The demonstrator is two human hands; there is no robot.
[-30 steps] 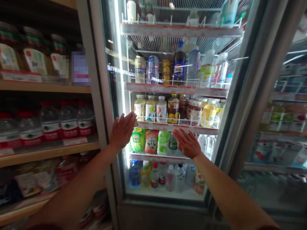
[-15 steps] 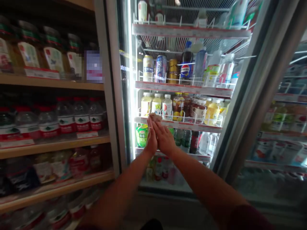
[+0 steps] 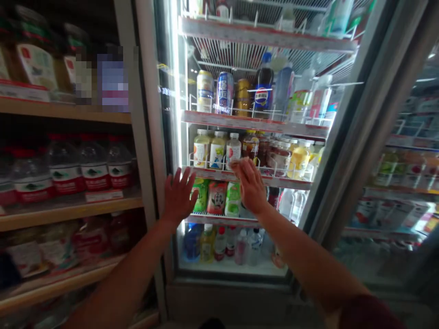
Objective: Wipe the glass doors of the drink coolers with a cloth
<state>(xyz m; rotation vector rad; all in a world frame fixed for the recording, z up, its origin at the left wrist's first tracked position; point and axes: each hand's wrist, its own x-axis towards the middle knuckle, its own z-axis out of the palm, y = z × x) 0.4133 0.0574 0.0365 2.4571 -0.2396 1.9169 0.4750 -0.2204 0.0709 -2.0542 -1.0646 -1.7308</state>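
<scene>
My left hand (image 3: 180,196) is raised with its fingers spread and holds nothing. It hovers in front of the left frame of a lit drinks fridge (image 3: 202,172), beside a green pouch (image 3: 200,194). My right hand (image 3: 252,187) stretches out its fingers, held close together, before the middle shelves. A pinkish patch shows at its fingertips; whether it is a reflection or an object I cannot tell. Just behind those fingertips stand a white-capped bottle (image 3: 233,148) and a dark drink bottle (image 3: 251,145). A red pouch (image 3: 216,197) and a green-and-white pouch (image 3: 232,199) sit between my hands.
Wooden shelves (image 3: 68,209) with red-capped water bottles (image 3: 92,167) run along the left. Higher in the fridge stand cans (image 3: 224,91) and a cola bottle (image 3: 264,87). A thick metal door frame (image 3: 363,137) slants along the right, with another fridge section beyond.
My hands were pressed palm to palm. They have parted, the left moving left with fingers spreading, the right moving right. The view has shifted slightly, showing more of the fridge's bottom.
</scene>
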